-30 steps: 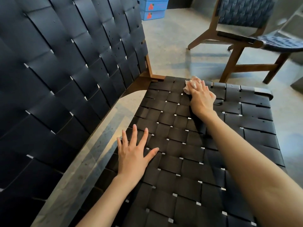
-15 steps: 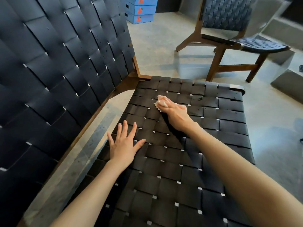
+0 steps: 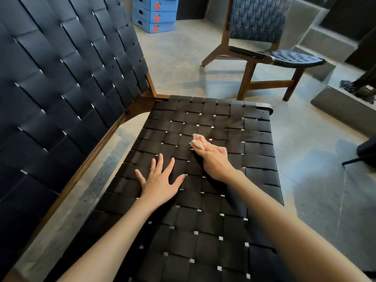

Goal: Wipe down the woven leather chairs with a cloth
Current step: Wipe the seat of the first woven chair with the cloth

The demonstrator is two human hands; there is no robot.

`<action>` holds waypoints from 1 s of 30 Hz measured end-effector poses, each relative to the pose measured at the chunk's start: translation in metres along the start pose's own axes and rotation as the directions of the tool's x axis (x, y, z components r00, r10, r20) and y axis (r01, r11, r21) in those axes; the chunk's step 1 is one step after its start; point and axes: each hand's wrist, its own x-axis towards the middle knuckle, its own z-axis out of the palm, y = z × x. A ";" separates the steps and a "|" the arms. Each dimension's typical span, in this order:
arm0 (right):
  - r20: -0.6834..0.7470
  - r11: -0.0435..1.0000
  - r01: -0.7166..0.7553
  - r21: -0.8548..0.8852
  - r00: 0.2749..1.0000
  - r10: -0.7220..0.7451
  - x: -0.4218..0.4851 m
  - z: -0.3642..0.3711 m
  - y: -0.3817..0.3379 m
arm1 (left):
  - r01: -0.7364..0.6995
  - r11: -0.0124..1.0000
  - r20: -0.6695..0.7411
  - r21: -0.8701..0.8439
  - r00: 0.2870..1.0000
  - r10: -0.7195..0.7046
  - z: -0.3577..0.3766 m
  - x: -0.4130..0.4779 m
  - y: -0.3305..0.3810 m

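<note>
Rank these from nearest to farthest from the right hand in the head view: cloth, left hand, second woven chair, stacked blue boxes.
1. cloth: gripped in the right hand itself, pressed on the seat.
2. left hand: flat on the seat, just to its left.
3. second woven chair: across the floor, ahead and to the right.
4. stacked blue boxes: far back, ahead and to the left.

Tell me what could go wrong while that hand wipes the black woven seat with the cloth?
The small pale crumpled cloth, bunched in the right hand, might snag in the gaps of the black woven leather seat or slip free. The left hand, resting flat nearby, may get bumped. Such a small cloth could miss patches.
</note>
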 end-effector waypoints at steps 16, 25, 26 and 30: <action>0.154 0.999 0.054 0.005 0.987 -0.054 -0.051 -0.013 -0.043 | -0.063 0.998 0.021 0.027 0.998 0.063 -0.001 -0.032 -0.014; -0.040 0.945 -0.305 -0.121 0.952 0.303 -0.048 -0.051 0.039 | -0.063 0.998 0.045 0.008 0.997 0.063 -0.005 -0.031 -0.014; -0.023 0.953 -0.279 -0.117 0.960 0.279 -0.051 -0.050 0.030 | -0.063 0.998 0.048 0.009 0.997 0.062 -0.006 -0.031 -0.014; 0.088 0.999 -0.052 -0.016 0.995 0.053 -0.076 -0.041 -0.006 | -0.037 0.998 0.081 0.046 0.996 0.033 -0.006 -0.030 -0.012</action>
